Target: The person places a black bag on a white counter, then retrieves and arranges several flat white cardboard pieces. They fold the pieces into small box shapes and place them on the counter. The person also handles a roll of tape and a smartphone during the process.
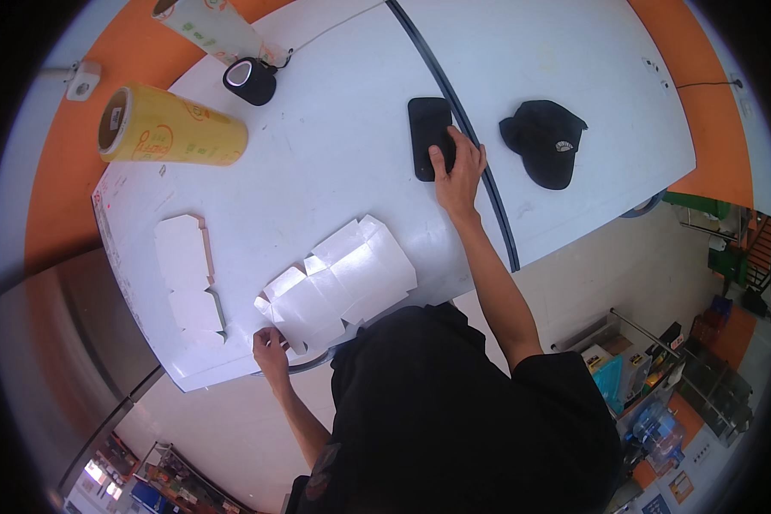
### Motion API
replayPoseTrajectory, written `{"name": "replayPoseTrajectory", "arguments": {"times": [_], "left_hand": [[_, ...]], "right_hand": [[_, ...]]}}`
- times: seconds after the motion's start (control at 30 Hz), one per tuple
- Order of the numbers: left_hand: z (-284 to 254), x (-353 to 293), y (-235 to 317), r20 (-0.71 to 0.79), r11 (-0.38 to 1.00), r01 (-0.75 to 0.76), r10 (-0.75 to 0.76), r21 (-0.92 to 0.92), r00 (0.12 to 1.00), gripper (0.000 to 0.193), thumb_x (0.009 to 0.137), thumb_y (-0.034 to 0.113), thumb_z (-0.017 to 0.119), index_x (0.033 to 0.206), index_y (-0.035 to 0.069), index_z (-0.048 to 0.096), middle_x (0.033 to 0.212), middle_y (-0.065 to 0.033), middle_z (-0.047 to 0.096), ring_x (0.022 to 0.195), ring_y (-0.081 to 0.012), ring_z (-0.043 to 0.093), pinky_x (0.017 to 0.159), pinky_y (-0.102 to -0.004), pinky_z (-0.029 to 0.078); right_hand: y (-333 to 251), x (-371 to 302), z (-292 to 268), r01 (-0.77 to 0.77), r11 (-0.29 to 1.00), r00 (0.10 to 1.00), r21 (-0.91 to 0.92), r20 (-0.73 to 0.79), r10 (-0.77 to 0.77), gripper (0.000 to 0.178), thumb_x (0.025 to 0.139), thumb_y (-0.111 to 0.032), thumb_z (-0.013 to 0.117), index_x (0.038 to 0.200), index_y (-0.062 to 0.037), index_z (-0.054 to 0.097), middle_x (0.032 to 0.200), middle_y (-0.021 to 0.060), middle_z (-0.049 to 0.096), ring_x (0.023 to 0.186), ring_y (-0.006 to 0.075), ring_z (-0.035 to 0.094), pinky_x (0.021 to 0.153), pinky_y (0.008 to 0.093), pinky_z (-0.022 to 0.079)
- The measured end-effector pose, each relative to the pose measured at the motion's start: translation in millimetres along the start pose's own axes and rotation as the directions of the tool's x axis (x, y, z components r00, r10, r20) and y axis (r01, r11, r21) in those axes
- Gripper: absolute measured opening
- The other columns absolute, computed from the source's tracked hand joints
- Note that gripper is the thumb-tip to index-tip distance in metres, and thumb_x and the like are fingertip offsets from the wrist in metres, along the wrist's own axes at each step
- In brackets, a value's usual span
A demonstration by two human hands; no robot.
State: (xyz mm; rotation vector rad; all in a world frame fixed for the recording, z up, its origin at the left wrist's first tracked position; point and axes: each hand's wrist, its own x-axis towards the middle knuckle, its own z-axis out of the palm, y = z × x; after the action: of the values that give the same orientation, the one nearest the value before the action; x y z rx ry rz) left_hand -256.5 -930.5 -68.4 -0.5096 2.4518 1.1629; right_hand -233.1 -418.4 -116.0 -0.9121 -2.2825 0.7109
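Note:
A black smartphone (423,128) lies flat on the white table. My right hand (461,176) reaches over its near right part, thumb on its face and fingers along its right edge. Close to the front edge rests a white flattened cardboard box (351,270), creased and with its flaps spread. Beside its lower left corner is my left hand (272,349), fingers curled together; whether they pinch a flap is hidden. Farther left lies a narrower white cardboard piece (184,261), partly folded.
Wide yellow film roll (180,128) and a paler roll (214,30) lie at the back left, near a small black cylindrical speaker (250,81). A dark strip (454,98) crosses the white table (334,154). Right of it is a black cap (546,141).

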Motion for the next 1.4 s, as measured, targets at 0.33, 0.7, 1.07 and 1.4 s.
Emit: {"name": "replayPoseTrajectory", "arguments": {"times": [0.33,0.7,1.07,1.4], "left_hand": [[-1.0,0.1,0.5,0.027,0.999,0.009,-0.010,0.050,1.000,0.023,0.107,0.015,0.062,0.116,-0.007,0.063,0.106,-0.0166,0.071,0.092,-0.0253,0.076,0.070,-0.0370,0.068],[-2.6,-1.0,2.0,0.020,1.000,0.007,-0.007,-0.016,1.000,0.021,0.108,0.013,0.062,0.114,-0.007,0.063,0.105,-0.0172,0.072,0.089,-0.0254,0.078,0.067,-0.0359,0.068],[1.8,1.3,-1.7,0.009,0.989,-0.047,0.046,0.143,0.999,0.020,0.107,0.013,0.063,0.113,-0.006,0.064,0.103,-0.0155,0.072,0.087,-0.0256,0.078,0.066,-0.0369,0.067],[-2.7,-1.0,0.6,0.013,1.000,0.000,0.000,-0.025,1.000,0.021,0.108,0.013,0.062,0.114,-0.007,0.063,0.104,-0.0162,0.071,0.088,-0.0259,0.078,0.068,-0.0378,0.069]], "right_hand": [[5.1,-0.8,5.2,-0.061,0.996,0.998,0.060,-0.018,0.062,0.048,0.102,-0.038,0.071,0.134,-0.0029,0.060,0.146,0.0177,0.061,0.140,0.0352,0.051,0.127,0.0604,0.018],[-2.6,1.8,3.1,0.003,0.995,1.000,-0.095,0.022,-0.001,0.061,0.102,-0.046,0.069,0.144,-0.0047,0.055,0.148,0.0165,0.057,0.142,0.0341,0.047,0.128,0.0612,0.017],[-3.1,1.4,7.0,0.013,0.987,1.000,-0.160,0.025,-0.009,0.071,0.101,-0.055,0.067,0.150,-0.0064,0.051,0.147,0.0155,0.053,0.143,0.0339,0.045,0.127,0.0633,0.017],[-2.2,1.6,3.4,-0.027,0.999,1.000,-0.044,0.010,0.027,0.064,0.098,-0.044,0.073,0.142,-0.0030,0.051,0.142,0.0167,0.060,0.139,0.0375,0.048,0.127,0.0630,0.017]]}}
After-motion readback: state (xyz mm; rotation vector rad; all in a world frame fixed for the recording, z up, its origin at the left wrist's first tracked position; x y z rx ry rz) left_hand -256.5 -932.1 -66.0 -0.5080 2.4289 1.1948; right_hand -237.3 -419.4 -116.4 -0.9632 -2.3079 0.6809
